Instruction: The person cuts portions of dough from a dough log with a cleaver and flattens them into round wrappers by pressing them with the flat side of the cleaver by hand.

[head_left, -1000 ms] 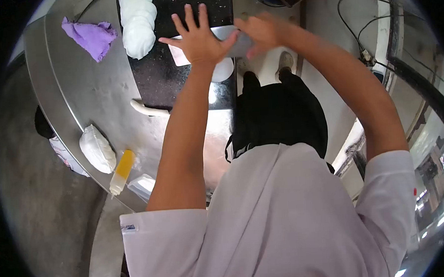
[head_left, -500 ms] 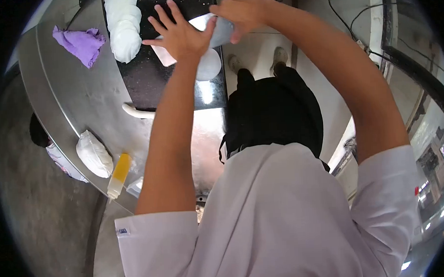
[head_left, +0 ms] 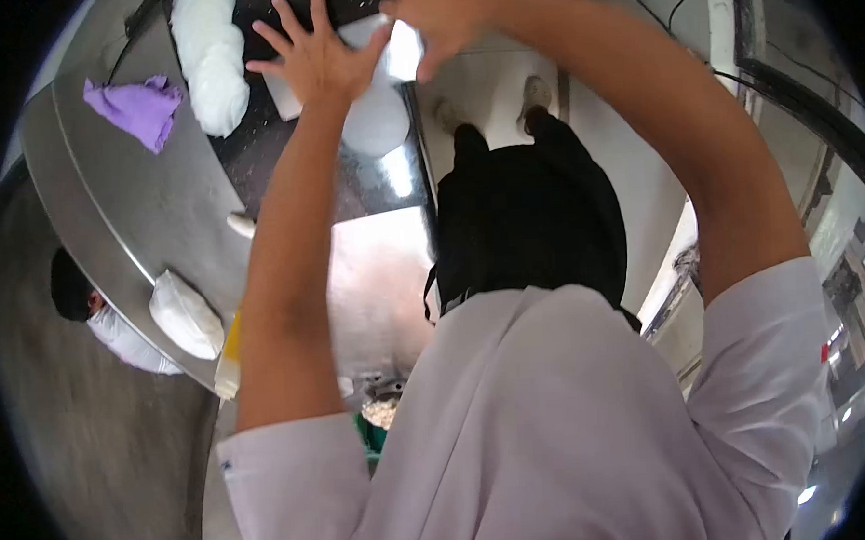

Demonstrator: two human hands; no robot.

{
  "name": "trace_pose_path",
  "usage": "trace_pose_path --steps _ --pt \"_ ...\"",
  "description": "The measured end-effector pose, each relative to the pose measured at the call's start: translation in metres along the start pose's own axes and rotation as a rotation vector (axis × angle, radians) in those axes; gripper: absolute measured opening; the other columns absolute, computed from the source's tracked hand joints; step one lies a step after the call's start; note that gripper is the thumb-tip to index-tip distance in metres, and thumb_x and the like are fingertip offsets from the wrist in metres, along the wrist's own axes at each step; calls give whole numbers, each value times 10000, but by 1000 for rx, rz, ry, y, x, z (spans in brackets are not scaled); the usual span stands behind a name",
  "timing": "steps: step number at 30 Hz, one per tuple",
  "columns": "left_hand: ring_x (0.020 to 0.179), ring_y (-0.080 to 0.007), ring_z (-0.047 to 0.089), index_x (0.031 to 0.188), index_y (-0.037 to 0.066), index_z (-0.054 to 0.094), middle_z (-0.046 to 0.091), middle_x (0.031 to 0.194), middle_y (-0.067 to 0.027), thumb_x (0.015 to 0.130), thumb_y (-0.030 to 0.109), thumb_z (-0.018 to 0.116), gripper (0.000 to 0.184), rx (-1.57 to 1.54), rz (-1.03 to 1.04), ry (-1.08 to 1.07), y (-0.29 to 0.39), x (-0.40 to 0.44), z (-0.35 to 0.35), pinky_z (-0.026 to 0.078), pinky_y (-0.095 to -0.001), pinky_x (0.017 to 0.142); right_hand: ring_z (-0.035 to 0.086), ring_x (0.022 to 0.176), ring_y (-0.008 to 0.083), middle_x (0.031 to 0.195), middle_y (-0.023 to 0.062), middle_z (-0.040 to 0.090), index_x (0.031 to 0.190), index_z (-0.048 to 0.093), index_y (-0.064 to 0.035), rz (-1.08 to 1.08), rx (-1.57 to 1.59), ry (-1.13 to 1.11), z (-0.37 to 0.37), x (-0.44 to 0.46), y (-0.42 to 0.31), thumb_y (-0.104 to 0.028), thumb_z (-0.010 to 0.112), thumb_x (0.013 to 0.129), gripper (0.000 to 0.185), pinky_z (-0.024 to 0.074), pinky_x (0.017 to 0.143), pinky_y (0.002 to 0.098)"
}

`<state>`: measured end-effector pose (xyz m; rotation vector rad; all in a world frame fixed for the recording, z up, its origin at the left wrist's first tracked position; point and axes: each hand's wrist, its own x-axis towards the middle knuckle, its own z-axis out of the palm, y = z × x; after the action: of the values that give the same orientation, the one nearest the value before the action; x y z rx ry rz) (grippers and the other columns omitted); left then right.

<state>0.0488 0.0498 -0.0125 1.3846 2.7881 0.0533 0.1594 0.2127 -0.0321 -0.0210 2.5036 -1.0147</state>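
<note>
My left hand (head_left: 322, 62) has its fingers spread over a flat, shiny metal blade (head_left: 359, 32) on the black board (head_left: 351, 182). At the blade's right end, my right hand (head_left: 438, 21) is closed on it; the grip itself is partly hidden. A flat round white piece of dough (head_left: 376, 123) lies just below the blade, close to my left wrist. Left of my left hand sits a long row of white dough (head_left: 210, 67). One end of a thin dough strip (head_left: 241, 224) shows beside my left forearm.
On the steel table (head_left: 150, 210) are a purple cloth (head_left: 141, 111), a white bag (head_left: 186, 317) and a yellow bottle (head_left: 229, 361), partly behind my arm. A person in white (head_left: 127, 341) is beyond the table's left edge. A green container (head_left: 370, 435) is near my body.
My view has shifted, and both hands and the blade appear further up and left. The left hand remains spread, the right stays at the blade's end. A green container has come into view.
</note>
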Motion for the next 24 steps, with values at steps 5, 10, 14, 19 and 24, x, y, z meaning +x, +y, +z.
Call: trace_pose_path --steps 5,10,14,19,24 --pt "1517 -582 69 1635 258 276 163 1685 -239 750 859 591 1115 -105 125 22 0 -31 38 50 -873 1043 697 956 431 930 225 678 1221 513 24 -105 -123 149 42 -24 34 -502 901 673 853 552 844 486" --pt "1545 -511 96 1635 188 260 163 1703 -185 771 695 689 1090 -65 -86 -10 19 -4 -2 98 -833 1100 675 1007 390 1139 270 686 1198 619 69 -473 -434 539 16 7 41 -569 882 637 889 559 853 466" --pt "1545 -521 74 1633 197 278 151 1709 -175 732 700 717 1121 -57 76 -60 6 -26 12 101 -834 1095 671 1004 411 1098 258 664 1258 544 62 27 -134 -49 18 -32 -7 -535 902 644 928 544 870 461" --pt "1553 -486 96 1635 217 266 164 1706 -168 798 694 675 1046 6 69 38 19 -15 14 110 -833 1100 624 1094 412 1268 296 620 1337 532 102 -308 44 131 47 -4 48 -592 896 616 1065 518 953 458" --pt "1540 -520 93 1627 233 293 171 1689 -220 782 739 656 1050 -110 278 38 -18 21 18 75 -829 1097 732 919 396 935 261 713 1130 571 63 -68 116 249 27 -4 4 -341 984 608 778 589 756 430"
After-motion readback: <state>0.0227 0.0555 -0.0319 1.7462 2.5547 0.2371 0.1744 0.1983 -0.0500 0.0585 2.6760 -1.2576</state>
